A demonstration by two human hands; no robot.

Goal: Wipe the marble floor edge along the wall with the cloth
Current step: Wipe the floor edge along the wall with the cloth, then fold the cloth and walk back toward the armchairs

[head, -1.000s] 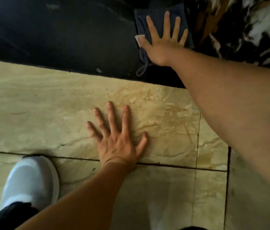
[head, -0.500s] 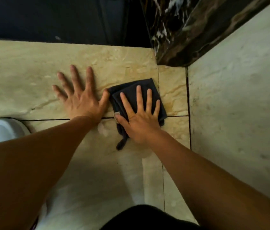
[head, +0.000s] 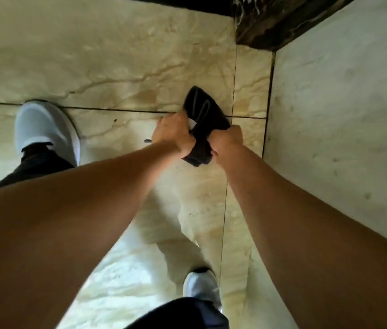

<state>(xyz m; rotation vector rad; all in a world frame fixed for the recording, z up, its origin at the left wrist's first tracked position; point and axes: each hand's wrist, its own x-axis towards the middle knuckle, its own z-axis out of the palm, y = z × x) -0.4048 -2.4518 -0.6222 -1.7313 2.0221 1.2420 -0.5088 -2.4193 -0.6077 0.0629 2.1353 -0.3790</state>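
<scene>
A dark cloth [head: 203,115] with a small white tag is bunched up above the beige marble floor [head: 107,58], held between both hands. My left hand [head: 172,134] grips its left side and my right hand [head: 227,140] grips its right side, fingers curled shut. The cloth's lower end hangs between my wrists. The pale wall [head: 344,110] rises just to the right, meeting the floor along a dark joint [head: 268,100].
A dark veined marble skirting [head: 275,22] runs across the top right corner. My left white shoe [head: 45,131] stands on the floor at the left. My right white shoe [head: 199,288] is at the bottom middle, near the wall.
The cloth went from the black strip under my flat right hand to the beige floor. Now both hands have closed on it and raised it; my view has pulled back.
</scene>
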